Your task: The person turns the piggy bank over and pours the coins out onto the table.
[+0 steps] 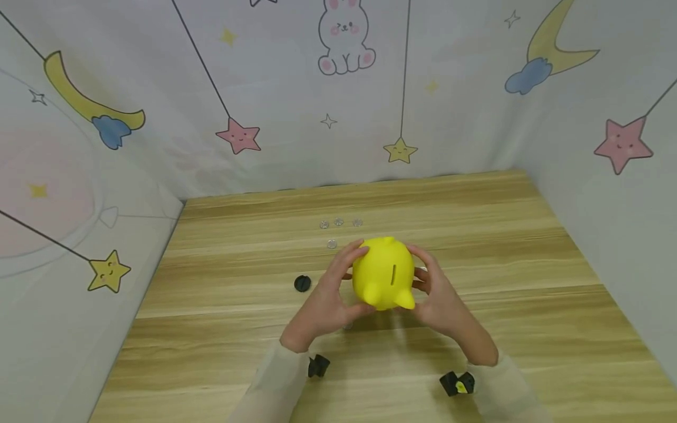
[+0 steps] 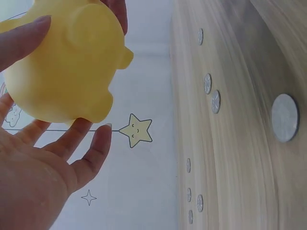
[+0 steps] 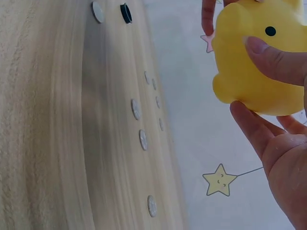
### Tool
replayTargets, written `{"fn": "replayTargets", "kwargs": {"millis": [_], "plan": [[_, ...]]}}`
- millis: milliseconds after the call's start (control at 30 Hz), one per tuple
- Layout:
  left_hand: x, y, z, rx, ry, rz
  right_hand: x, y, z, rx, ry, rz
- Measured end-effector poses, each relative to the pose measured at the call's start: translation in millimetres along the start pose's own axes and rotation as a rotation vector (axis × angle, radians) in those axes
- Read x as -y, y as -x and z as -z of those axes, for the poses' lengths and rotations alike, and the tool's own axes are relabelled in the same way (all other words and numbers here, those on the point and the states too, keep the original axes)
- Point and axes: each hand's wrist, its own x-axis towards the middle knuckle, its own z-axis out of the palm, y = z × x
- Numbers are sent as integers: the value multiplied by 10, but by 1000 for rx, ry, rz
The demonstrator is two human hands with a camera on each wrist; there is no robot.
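A yellow piggy bank (image 1: 378,267) is held off the wooden table between both hands, its coin slot facing up toward the head camera. My left hand (image 1: 329,302) grips its left side, with the thumb low and the fingers curved round it. On the opposite side my right hand (image 1: 443,302) grips it the same way. The right wrist view shows the bank's black eye beside the right thumb. A black round stopper (image 1: 302,284) lies on the table left of the left hand. Several silver coins (image 1: 331,244) are scattered on the table beyond and beneath the bank.
The wooden table (image 1: 222,329) meets white cloth walls (image 1: 291,158) printed with stars, moons and a rabbit at its back and sides. One larger-looking coin (image 2: 285,118) lies near the left wrist camera. Small black wrist mounts (image 1: 319,365) sit at both sleeves.
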Motion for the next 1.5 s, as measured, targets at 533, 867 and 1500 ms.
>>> {"fn": "replayTargets", "kwargs": {"millis": [533,867,1500], "plan": [[8,-8,-2,39,-3,39,-122,45,-76,12,-96,21],[4,0,-63,97,247,621,78,-76,-15,110,-58,-616],[35,82,15,55,297,424,36,-71,121,167,-219,-415]]}}
